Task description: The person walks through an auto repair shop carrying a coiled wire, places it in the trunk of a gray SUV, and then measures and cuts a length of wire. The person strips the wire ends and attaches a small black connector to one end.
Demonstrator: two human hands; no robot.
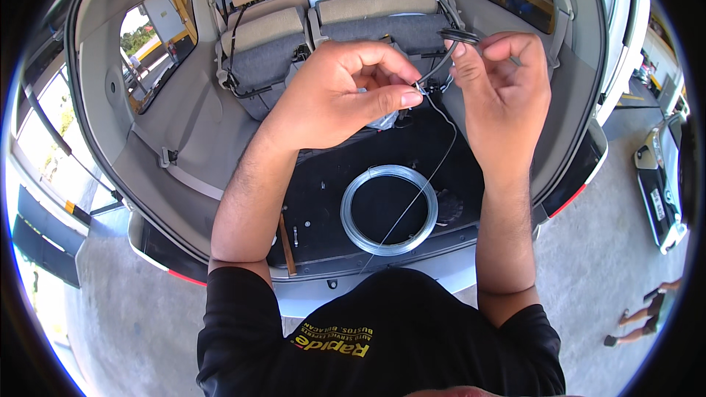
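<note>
My left hand [342,92] pinches the end of a black cable [439,69] between thumb and forefinger. A thin metal wire [448,154] joins the cable at these fingertips and hangs down in a loose curve. My right hand [507,92] is closed around the cable at a dark, round, rubber-looking piece [460,35], thumb and forefinger pressed against it. Below both hands, a coil of silvery wire [353,231] lies on the black cargo floor [323,158], and the thin wire crosses over it toward me.
Folded-up rear seats [375,6] stand beyond my hands inside an open vehicle rear. A wooden strip [286,246] and small metal parts lie left of the coil. Another car [660,184] and a person's legs [636,320] show at the right, outside.
</note>
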